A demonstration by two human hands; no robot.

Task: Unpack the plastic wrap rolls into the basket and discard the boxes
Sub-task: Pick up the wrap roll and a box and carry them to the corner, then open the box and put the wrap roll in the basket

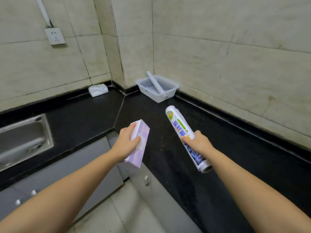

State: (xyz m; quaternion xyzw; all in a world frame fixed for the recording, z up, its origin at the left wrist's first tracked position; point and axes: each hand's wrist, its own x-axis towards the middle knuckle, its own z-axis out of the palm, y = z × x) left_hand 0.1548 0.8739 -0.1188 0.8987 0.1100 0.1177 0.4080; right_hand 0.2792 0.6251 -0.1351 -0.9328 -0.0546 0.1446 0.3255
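Observation:
My left hand (pixel 126 141) grips a long purple-and-white box (pixel 138 145), held above the front edge of the black counter. My right hand (pixel 197 142) holds a plastic wrap roll (pixel 180 126) with a printed label, its far end pointing toward the basket. The white plastic basket (pixel 165 96) stands in the counter's back corner against the wall. One plain white roll (pixel 154 82) lies slanted inside it, its upper end sticking out over the far rim.
The black counter (pixel 168 157) runs in an L along tiled walls. A steel sink (pixel 23 140) is set in at left. A white folded cloth or packet (pixel 98 90) lies by the back wall. A wall socket (pixel 54 36) is upper left. Grey cabinets stand below.

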